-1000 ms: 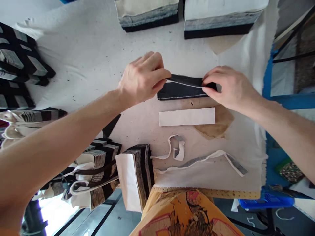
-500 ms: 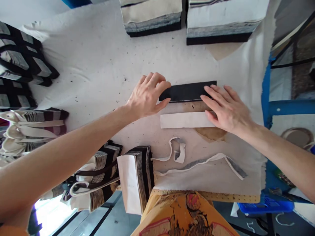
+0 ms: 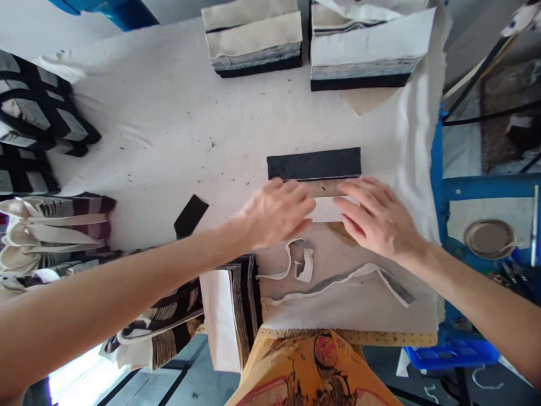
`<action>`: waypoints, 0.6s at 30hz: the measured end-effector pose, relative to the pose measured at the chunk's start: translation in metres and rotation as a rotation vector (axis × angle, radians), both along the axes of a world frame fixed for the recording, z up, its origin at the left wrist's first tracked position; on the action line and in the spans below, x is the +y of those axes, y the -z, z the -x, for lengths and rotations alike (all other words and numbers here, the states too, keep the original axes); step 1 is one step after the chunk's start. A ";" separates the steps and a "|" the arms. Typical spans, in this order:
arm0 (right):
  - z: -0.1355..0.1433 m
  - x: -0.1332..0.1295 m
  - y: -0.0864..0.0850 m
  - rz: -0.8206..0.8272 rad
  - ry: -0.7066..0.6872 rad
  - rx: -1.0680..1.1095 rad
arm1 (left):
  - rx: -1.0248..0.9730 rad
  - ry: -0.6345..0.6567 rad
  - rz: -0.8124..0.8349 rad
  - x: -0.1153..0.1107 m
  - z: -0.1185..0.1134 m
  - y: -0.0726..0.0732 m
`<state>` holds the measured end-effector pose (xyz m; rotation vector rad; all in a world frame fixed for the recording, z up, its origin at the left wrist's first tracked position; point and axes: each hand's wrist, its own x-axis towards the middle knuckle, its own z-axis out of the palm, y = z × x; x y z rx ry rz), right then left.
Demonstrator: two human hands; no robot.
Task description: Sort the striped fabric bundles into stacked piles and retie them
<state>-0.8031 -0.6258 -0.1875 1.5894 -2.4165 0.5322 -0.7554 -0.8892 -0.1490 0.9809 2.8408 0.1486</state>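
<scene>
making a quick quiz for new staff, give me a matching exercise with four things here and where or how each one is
Things:
1. long dark strip
2. flat white strip
3. basket
4. small black piece

Places and states:
A. blue, low at the right of the picture
B. both ends hidden, by the left hand and right hand
C. lying alone, left of both hands
D. just beyond both hands, both ends in sight

Pairs: 1-D, 2-B, 3-A, 4-C

A cloth-covered table [image 3: 160,113] stands above grey floor [image 3: 200,383], bright light [image 3: 80,369] lower left.
</scene>
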 end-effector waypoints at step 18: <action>-0.014 -0.014 0.025 -0.117 0.064 -0.126 | -0.090 -0.080 0.182 0.032 -0.004 0.017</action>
